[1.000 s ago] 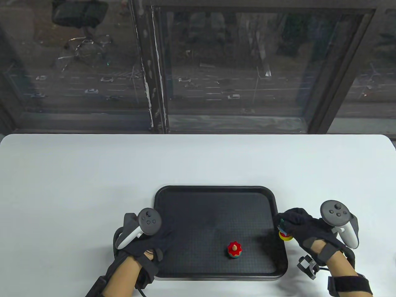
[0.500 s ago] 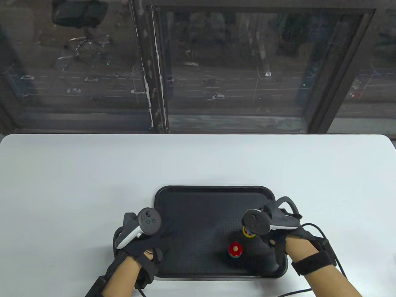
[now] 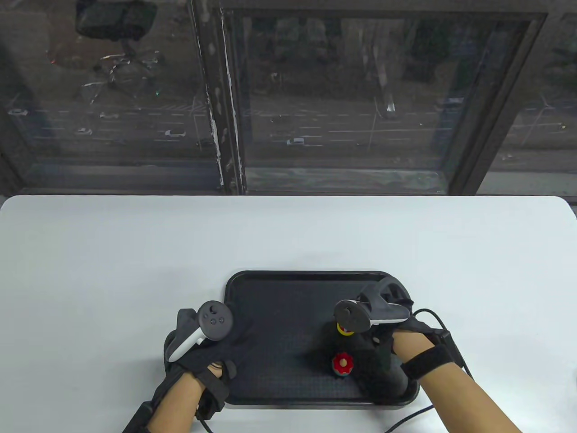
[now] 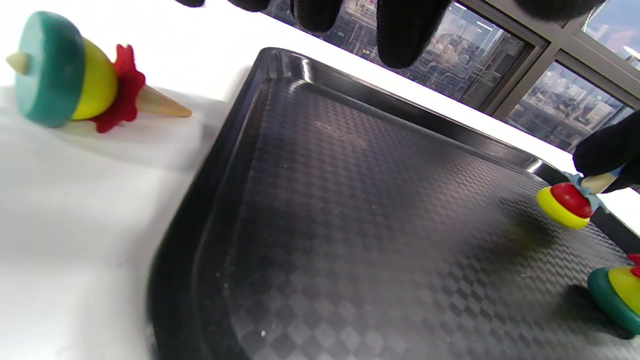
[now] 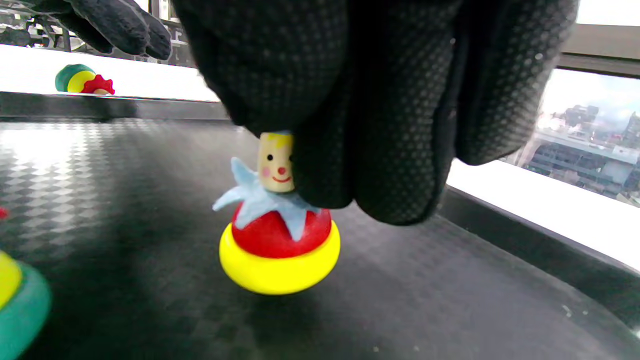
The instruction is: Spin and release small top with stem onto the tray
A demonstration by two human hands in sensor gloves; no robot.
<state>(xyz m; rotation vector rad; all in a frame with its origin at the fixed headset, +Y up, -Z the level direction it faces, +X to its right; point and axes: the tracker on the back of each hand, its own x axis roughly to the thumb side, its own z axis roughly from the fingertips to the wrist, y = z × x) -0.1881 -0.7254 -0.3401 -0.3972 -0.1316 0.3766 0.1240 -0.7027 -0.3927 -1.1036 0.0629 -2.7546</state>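
Note:
A small top with a yellow and red body [image 5: 279, 250], a light blue collar and a stem painted with a face hangs upright just over the black tray [image 3: 288, 306]. My right hand [image 5: 320, 150] pinches its stem from above. In the table view this top [image 3: 345, 329] peeks out under the right hand's tracker, over the tray's right half. My left hand [image 3: 230, 343] rests at the tray's left edge, its fingers [image 4: 405, 30] holding nothing.
A second top [image 3: 342, 364], red over teal, stands on the tray just in front of the held one. A third top [image 4: 75, 80], teal, yellow and red, lies on its side on the white table left of the tray. A window lies beyond the table.
My right hand came in from beyond the tray's right rim, carrying the yellow and red top leftward over the tray, and turned so its fingers point down. The left hand barely moved.

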